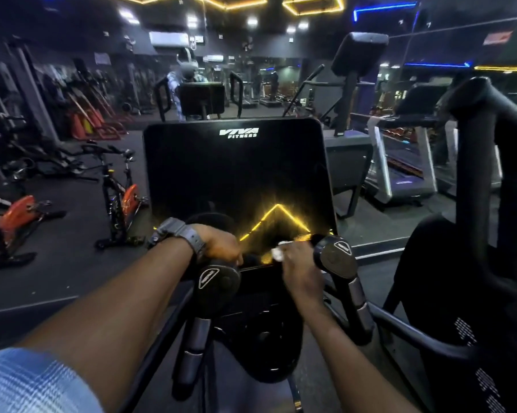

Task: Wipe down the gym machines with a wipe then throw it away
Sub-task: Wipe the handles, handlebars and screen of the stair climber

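with our left hand (221, 244) curled round the left handle (218, 278) to steady the machine, our right hand (300, 274) pinches the white wipe (278, 253) beside the right handle (337, 257), which we should rub fully round.

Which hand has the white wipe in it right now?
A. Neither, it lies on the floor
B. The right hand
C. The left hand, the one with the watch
B: the white wipe is bunched in the right hand by the console, while the left hand grips a handle.
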A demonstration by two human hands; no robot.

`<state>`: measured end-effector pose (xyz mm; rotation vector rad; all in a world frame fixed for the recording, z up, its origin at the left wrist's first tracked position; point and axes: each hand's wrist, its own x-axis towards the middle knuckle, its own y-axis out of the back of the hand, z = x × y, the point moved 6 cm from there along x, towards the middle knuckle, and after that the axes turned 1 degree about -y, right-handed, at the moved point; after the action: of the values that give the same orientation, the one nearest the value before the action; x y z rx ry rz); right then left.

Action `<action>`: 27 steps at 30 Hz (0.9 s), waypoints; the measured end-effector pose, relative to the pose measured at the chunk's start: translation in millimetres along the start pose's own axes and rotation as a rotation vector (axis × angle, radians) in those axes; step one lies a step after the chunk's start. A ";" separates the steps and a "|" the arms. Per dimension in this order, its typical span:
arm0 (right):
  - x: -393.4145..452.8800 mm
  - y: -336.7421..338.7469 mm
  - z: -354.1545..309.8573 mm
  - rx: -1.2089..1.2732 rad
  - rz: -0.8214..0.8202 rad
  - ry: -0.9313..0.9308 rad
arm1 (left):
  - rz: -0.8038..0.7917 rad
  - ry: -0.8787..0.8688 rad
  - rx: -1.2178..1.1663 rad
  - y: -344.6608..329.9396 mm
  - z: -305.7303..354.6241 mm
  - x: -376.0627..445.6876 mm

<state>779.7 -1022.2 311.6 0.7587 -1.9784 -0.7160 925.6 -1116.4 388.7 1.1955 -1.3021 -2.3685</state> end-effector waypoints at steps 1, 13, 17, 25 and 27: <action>0.6 4.0 15.0 -0.013 0.008 -0.109 | 0.017 -0.003 -0.008 0.1 -4.3 -1.0; 1.2 9.1 -13.6 0.129 0.033 -0.004 | 0.459 -0.016 -0.209 -19.4 -46.3 -44.7; 0.9 7.0 -23.1 0.100 0.047 -0.035 | 0.658 0.094 -0.234 -36.1 -63.3 -63.2; -2.5 -6.1 -114.4 0.202 -0.232 0.425 | 1.007 0.267 -0.448 -49.4 -93.9 -84.2; -0.4 2.0 -97.2 0.191 -0.149 0.422 | 1.039 0.295 -0.474 -52.8 -103.0 -86.1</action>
<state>864.1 -1039.3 356.7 1.0844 -1.6291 -0.4102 1067.7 -1106.1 366.1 0.4827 -0.8530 -1.5174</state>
